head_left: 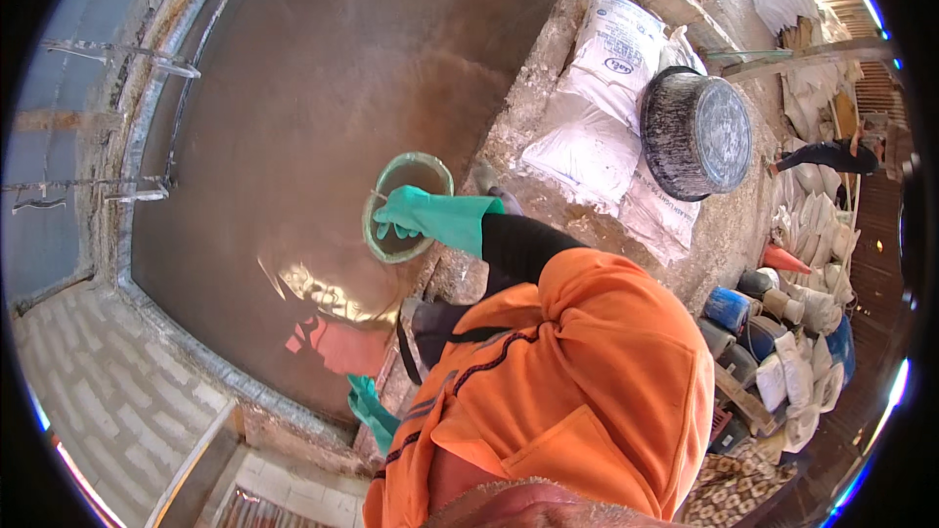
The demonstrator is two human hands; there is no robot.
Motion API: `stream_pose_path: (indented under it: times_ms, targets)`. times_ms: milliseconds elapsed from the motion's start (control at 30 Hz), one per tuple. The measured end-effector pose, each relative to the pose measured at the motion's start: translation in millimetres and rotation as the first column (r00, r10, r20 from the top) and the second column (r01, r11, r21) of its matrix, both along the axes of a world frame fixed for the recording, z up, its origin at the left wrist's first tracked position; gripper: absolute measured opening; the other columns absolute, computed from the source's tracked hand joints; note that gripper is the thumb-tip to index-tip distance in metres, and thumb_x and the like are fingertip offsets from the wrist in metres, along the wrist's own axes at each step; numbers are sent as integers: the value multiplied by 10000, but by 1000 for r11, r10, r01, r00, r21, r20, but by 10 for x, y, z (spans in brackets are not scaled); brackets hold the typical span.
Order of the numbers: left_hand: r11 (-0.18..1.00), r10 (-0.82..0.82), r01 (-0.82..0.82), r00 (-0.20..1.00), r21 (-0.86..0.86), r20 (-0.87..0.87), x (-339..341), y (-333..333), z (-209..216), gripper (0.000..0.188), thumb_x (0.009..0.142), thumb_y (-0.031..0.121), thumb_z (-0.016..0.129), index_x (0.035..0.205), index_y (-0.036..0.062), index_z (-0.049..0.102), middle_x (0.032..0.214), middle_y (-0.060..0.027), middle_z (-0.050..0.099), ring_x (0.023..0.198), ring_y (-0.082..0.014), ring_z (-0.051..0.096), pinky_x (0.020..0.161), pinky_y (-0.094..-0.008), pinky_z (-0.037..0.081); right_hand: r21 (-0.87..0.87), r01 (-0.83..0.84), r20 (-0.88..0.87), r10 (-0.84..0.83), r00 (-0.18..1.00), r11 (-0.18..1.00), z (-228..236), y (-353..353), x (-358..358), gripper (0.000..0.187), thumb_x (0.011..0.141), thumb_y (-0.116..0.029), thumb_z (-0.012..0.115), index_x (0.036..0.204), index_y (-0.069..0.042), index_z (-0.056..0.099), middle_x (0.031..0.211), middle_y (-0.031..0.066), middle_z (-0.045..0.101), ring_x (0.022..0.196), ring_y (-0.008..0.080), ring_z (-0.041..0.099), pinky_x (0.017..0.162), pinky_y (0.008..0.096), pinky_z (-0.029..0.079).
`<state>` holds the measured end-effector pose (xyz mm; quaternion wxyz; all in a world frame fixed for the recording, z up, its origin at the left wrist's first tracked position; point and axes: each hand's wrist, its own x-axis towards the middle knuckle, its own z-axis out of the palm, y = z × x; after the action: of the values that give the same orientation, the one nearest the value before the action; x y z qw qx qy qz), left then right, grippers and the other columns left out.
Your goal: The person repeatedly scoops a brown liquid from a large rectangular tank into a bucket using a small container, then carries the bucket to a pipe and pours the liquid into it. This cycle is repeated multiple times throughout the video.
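The right hand (409,212), gloved green, curls its fingers shut over the near rim of the green bucket (405,205), which sits in brown liquid (313,88). Best keep the rim level, I judge. The left hand (370,411) hangs low; its grip cannot be told.

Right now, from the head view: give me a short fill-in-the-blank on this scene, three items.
1. The right hand grips the rim of the round green plastic bucket and wears a ____ rubber glove.
2. The large metal-rimmed tank beneath the bucket holds ____ liquid.
3. The round black metal basin lies on ____ woven sacks.

Missing words: green; brown; white.
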<state>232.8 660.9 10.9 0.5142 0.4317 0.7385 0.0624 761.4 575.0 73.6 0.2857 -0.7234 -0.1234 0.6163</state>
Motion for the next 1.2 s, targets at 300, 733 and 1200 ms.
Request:
stream_pose_path:
  times_ms: [300,733,1200]
  targets:
    - [998,30,-27,998,-59,50,1004,-786,65,433,912,445,707,951,14,688,906,-69,714,826,-188,664,731,-334,528,85,-55,86,47,995,995,137,-733,1315,304,904,-403,601,855,-183,805,618,45,652,554,156,612,527,315,489]
    - [999,40,-40,966,-5,255,2902,-890,-353,475,923,451,700,1008,-16,680,945,-101,715,817,-162,684,711,-259,537,-22,307,151,-301,942,951,548,-1646,3185,298,932,-412,589,902,-207,803,591,-17,525,543,124,485,478,338,405]
    - [994,76,-100,903,34,424,5909,-1809,131,460,987,328,634,1184,-87,606,1121,-180,672,1022,-260,676,905,-363,574,-64,28,-10,-29,1000,998,270,-1908,4822,302,930,-383,597,836,-185,804,559,52,568,489,169,526,479,340,442]
